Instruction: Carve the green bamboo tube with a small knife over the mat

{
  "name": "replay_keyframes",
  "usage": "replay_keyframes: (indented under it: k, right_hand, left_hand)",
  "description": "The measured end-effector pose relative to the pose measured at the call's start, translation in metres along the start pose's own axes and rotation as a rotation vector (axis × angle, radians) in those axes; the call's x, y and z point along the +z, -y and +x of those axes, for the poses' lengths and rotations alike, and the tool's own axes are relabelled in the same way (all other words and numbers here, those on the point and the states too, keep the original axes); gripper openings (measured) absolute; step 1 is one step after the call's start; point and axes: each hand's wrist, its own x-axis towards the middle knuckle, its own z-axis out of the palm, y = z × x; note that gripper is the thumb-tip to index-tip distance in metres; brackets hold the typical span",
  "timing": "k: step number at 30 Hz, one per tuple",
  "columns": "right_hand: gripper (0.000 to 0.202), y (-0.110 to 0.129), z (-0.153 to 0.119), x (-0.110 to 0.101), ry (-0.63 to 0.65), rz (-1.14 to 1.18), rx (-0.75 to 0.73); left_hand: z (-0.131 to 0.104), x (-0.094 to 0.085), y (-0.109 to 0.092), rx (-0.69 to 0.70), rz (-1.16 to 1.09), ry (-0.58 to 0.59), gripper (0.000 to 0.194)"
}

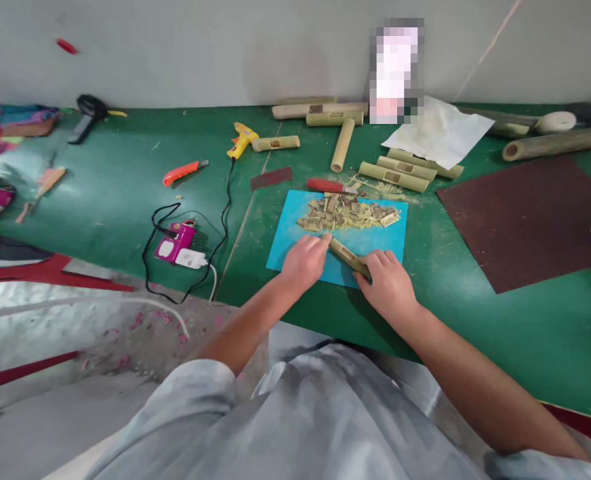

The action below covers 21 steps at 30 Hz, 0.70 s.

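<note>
A short bamboo tube (348, 255) with a rectangular slot cut in its top lies at a slant over the front of a blue sheet (284, 233). My right hand (388, 283) is closed round the tube's near right end. At the far left end is my left hand (306, 261), its fingers curled, with the thumb side by the tube's tip; whether it grips anything is hidden. Behind the hands, a heap of bamboo chips and shavings (342, 212) covers the back of the sheet. A red-handled tool (325, 185) rests along the sheet's back edge.
Slotted bamboo tubes (394, 176) lie behind the sheet, near white paper (438, 130). A dark brown board (530, 220) is at the right. To the left are a yellow glue gun (242, 140), an orange cutter (181, 173) and a pink power strip (176, 243) with cables.
</note>
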Motion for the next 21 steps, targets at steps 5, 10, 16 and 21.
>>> replay_keyframes:
  k: [5,10,16,21]
  right_hand:
    - [0.003,-0.0003,0.0002,0.0003,-0.002,0.008,-0.006]
    - [0.003,-0.0006,0.0001,0.0002,-0.006,0.017,-0.009]
    - [0.002,-0.0028,0.0001,0.0008,-0.010,0.033,-0.012]
    - [0.003,-0.0023,0.0003,0.0019,-0.015,0.050,-0.004]
  left_hand:
    - [-0.0004,0.0019,-0.0008,-0.024,0.001,-0.013,0.039]
    - [-0.0021,0.0015,-0.0018,-0.054,0.001,-0.023,0.037]
    - [0.0002,0.0017,0.0001,-0.022,0.000,-0.017,0.039]
    - [0.0025,0.0011,0.0039,-0.014,0.000,-0.027,0.038]
